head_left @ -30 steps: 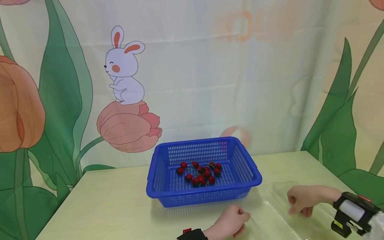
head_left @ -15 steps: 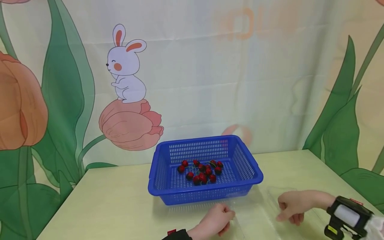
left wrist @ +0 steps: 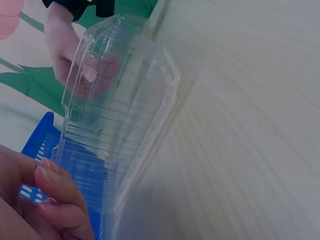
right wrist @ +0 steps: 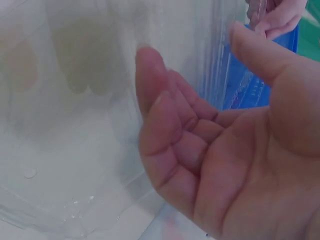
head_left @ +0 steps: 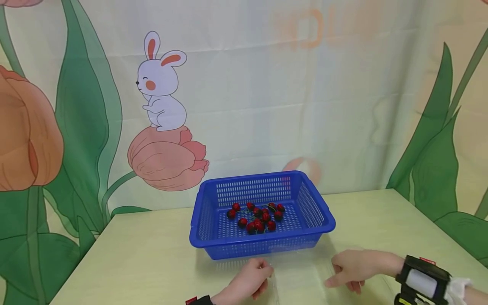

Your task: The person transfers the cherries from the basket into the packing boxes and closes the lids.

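Low over the table's front, a clear ribbed plastic box point(left wrist: 135, 115) stands between my two hands; it shows only faintly in the head view. My left hand point(head_left: 248, 277) pinches its left edge between thumb and curled fingers. At the right side is my right hand point(head_left: 354, 269), fingers curled and thumb apart, around the plastic ridge. Another wide clear plastic part point(right wrist: 55, 165) spreads beside those fingers in the right wrist view. Just behind the box sits a blue slotted basket point(head_left: 263, 243), with several dark red cherries point(head_left: 259, 224) on green stems inside.
The pale yellow table point(head_left: 152, 250) carries the basket near its back edge. A cloth backdrop point(head_left: 248, 106) printed with a rabbit and tulips hangs directly behind. Each wrist bears a strapped camera; the right one point(head_left: 423, 279) shows fully.
Both hands have moved left together with the clear plastic box, bringing it in front of the basket. The head view has shifted slightly. The basket and cherries stay in place.
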A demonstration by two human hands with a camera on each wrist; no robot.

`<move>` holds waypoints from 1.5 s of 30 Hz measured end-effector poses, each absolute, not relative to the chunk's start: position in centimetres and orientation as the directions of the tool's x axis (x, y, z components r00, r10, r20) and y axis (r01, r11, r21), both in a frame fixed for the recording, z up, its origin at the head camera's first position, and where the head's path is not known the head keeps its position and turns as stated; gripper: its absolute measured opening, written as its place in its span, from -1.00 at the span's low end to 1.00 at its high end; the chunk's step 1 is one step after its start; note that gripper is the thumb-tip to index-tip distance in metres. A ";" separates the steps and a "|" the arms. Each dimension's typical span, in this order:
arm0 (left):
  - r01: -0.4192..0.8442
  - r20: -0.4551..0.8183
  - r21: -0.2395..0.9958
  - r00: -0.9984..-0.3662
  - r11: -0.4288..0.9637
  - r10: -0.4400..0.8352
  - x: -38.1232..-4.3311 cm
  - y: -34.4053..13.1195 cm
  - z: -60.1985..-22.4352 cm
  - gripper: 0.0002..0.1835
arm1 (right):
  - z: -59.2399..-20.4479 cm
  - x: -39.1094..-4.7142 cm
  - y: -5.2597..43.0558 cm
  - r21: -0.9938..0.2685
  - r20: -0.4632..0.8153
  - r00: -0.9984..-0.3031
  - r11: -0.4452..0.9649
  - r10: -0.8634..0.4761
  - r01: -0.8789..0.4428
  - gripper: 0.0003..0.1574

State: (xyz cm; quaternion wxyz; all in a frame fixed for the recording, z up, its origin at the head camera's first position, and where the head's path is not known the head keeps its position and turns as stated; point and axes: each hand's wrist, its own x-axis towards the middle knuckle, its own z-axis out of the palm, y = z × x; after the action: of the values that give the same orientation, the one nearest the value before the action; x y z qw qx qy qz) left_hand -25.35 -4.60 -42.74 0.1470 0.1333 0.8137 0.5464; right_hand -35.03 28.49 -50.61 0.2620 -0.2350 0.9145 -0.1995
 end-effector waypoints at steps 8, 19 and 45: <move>0.027 -0.115 0.924 -0.932 0.381 0.345 -25.3 -6.9 -42.8 -0.77 | -50.3 -34.1 25.2 -0.514 -0.366 -0.756 0.795 -0.542 -0.322 -0.42; 0.057 -0.082 0.912 -0.945 0.407 0.315 -25.2 -9.0 -42.7 -0.80 | -49.8 -33.6 22.0 -0.472 -0.346 -0.777 0.813 -0.526 -0.341 -0.39; 0.320 0.102 0.712 -0.928 0.626 0.358 -24.3 -12.2 -40.0 -0.82 | -34.1 -27.2 18.8 -0.596 0.008 -0.853 0.682 -0.522 -0.424 -0.70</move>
State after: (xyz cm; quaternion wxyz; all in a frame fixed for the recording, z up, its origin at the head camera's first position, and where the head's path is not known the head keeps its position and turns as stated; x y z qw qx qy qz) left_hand -24.33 -12.16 -40.04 0.0248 0.1880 0.9012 0.3897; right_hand -27.15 18.83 -34.08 0.0813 -0.2590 0.9135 -0.3029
